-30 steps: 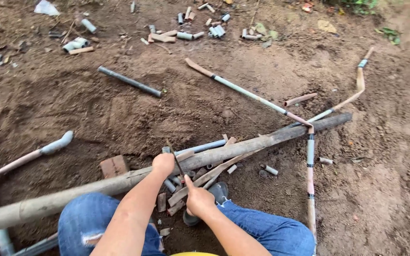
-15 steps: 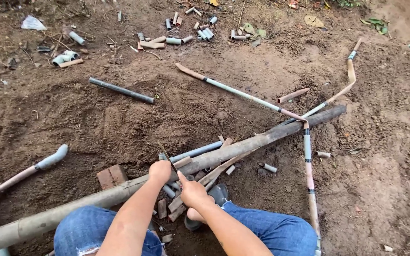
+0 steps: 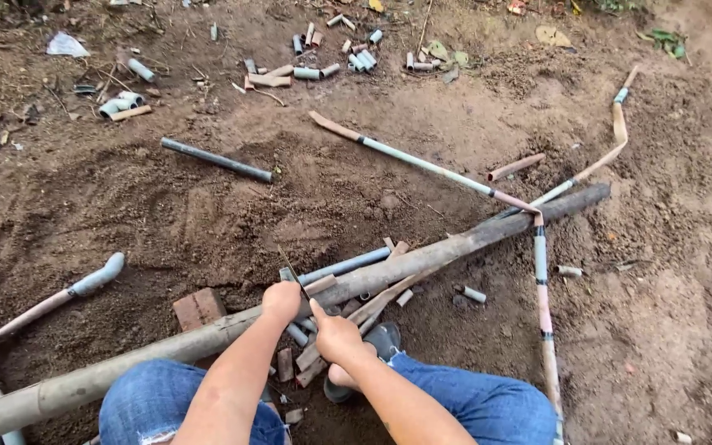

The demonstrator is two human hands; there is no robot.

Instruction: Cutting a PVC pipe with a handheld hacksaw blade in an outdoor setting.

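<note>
both hands sit a little lower and closer together than a moment ago, and the camera has tipped down so the scattered pipe bits at the top edge sit higher in the frame. the left hand (image 3: 280, 301) is closed in a fist around a thin dark tool (image 3: 292, 272) whose tip sticks up and to the left above the knuckles; what kind of tool it is i cannot tell. the right hand (image 3: 337, 336) is just beside it, lower and to the right, curled with its thumb pointing up toward the left fist; whether it grips anything is hidden. both hands hover over a long muddy pole (image 3: 422, 254) that runs from the lower left corner up to the right of centre, crossing in front of the knees in blue jeans (image 3: 488, 404). a short grey pipe (image 3: 346, 265) lies along the pole just above the hands, and small cut pieces (image 3: 306, 363) lie under them beside a dark shoe (image 3: 385, 338). a brick (image 3: 199, 309) sits left of the hands, touching the pole. farther up, a dark pipe (image 3: 217, 160) lies alone on the soil at centre left, a thin jointed pipe (image 3: 422, 161) slants across the middle, and a curved grey elbow pipe (image 3: 96, 276) rests at the left.
</note>
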